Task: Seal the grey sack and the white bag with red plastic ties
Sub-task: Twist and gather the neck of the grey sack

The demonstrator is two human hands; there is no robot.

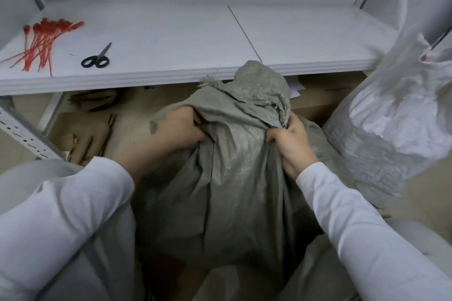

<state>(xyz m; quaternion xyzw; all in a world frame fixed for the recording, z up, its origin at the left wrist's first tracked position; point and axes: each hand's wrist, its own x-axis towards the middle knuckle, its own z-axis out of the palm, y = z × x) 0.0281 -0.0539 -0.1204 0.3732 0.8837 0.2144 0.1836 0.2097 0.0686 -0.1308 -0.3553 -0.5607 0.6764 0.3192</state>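
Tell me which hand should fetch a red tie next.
Left, probably. The ties lie at the left end of the shelf, nearer the left hand; the right hand grips the sack and could keep its neck gathered.

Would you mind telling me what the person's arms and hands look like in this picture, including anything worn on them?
Both arms are covered by long white sleeves. The left sleeve and the right sleeve are plain, with no visible markings, and end at the wrists. The left hand and the right hand are bare, without gloves.
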